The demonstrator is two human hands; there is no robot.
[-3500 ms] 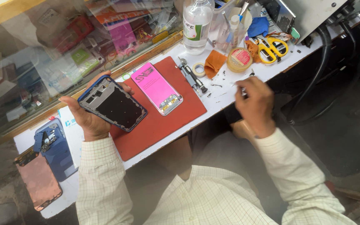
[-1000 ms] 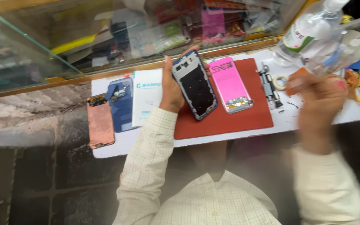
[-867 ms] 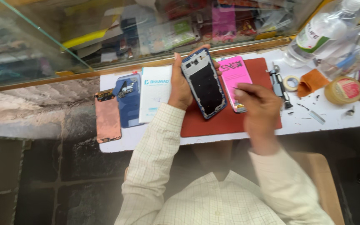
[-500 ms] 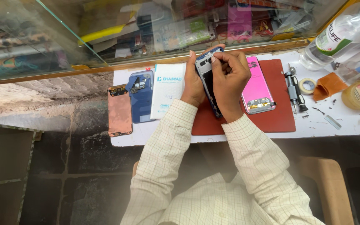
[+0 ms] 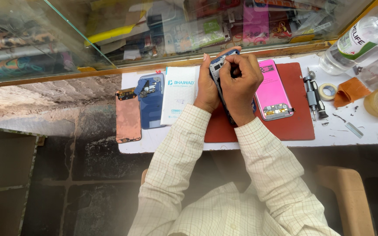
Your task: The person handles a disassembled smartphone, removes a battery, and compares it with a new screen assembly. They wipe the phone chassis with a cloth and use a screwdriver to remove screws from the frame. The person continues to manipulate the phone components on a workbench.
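**Both hands on the opened phone**

We hold the phone frame [image 5: 218, 70] on edge over the red mat [image 5: 300, 120], near the desk's back edge. Our left hand [image 5: 206, 87] fingers clamp its side; our right hand [image 5: 240, 81] fingers pinch together at its top (what they pinch is hidden). Best keep the frame steady and the pressure light.

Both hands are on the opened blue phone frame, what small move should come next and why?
Probably keep the left hand steady and work on at the top edge: the right hand has its fingers pinched at the upper corner of the opened blue phone frame, held tilted over the red mat.
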